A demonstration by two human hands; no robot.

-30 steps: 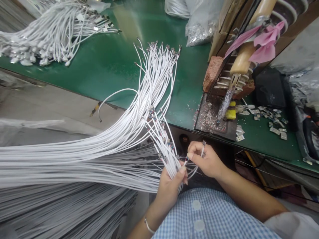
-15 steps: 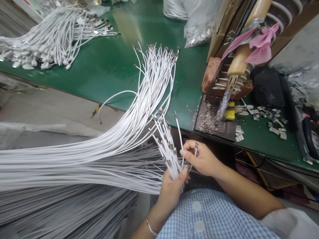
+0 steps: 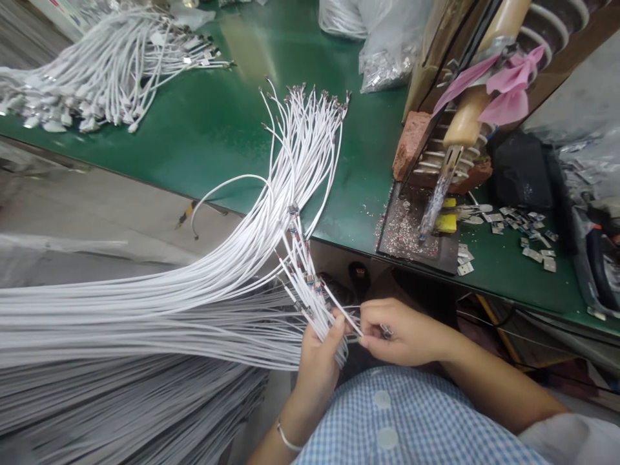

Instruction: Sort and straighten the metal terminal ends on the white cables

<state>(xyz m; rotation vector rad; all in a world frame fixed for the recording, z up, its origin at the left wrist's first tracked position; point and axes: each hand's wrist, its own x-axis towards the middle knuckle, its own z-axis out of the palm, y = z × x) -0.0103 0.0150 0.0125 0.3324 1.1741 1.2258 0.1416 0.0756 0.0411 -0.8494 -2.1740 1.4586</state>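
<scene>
My left hand (image 3: 317, 361) is closed round a bunch of white cable ends (image 3: 305, 271) that fan upward from its fingers, each tipped with a small connector. My right hand (image 3: 400, 336) is pinched on a single white cable (image 3: 347, 320) beside that bunch, with a small metal part (image 3: 386, 332) between its fingers. A thick sheaf of the same white cables (image 3: 145, 310) runs off to the left across my lap. Another spread of cables (image 3: 305, 135) lies on the green table (image 3: 217, 123).
A soldering iron (image 3: 453, 148) with a wooden handle leans on a stand over a black tray (image 3: 411, 232) at the right. Small metal shells (image 3: 527, 239) lie scattered beside it. A second cable pile (image 3: 106, 64) lies far left. Plastic bags (image 3: 387, 39) sit behind.
My right hand has dropped lower and closer to my body, pulling one cable sideways out of the bunch. The bunch in my left hand tilted slightly left.
</scene>
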